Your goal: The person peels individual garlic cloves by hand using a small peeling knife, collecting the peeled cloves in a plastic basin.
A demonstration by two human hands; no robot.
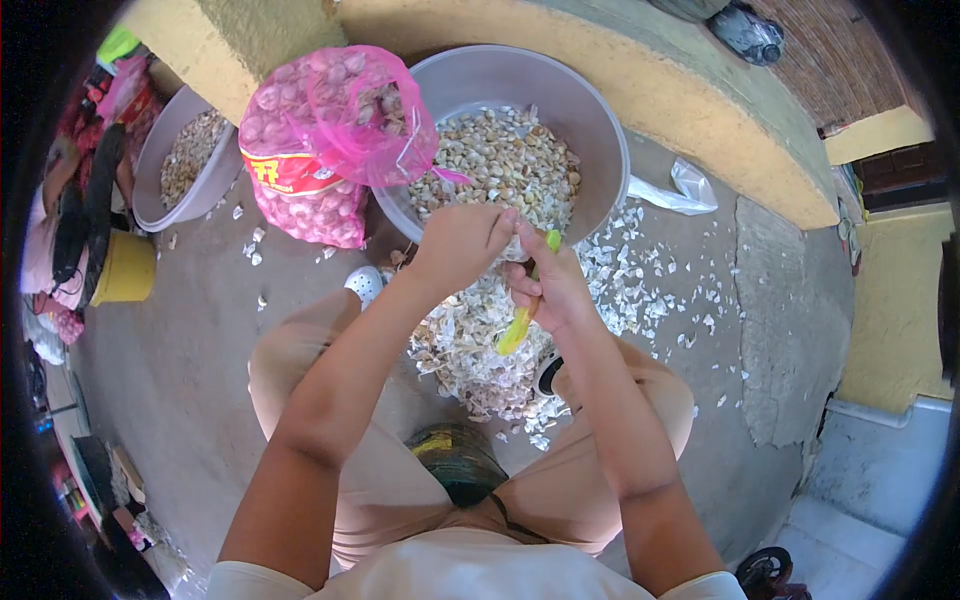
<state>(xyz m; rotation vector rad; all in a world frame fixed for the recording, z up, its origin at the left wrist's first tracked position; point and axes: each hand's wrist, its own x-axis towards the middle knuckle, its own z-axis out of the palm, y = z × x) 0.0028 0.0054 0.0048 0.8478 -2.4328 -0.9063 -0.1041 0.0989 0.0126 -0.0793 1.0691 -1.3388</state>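
Note:
My left hand (pixel 465 245) is closed, its fingers pinched on a whitish garlic bulb (pixel 515 250) that is partly hidden by both hands. Close against it, my right hand (pixel 553 285) grips a yellow-green handle (pixel 518 330), which looks like that of a small knife; its blade cannot be made out. Both hands are over the near rim of a large grey tub (pixel 603 130) holding many loose garlic cloves (pixel 510 150). Beneath them a pile of garlic skins (pixel 480 350) covers the floor between my feet.
A pink mesh sack of garlic (pixel 310 150) leans against the tub's left side. Farther left are a second tub (pixel 150 190), a yellow bucket (pixel 125 268) and another seated person (pixel 65 220). A low yellow wall (pixel 700 130) runs behind; a plastic bag (pixel 680 190) lies right.

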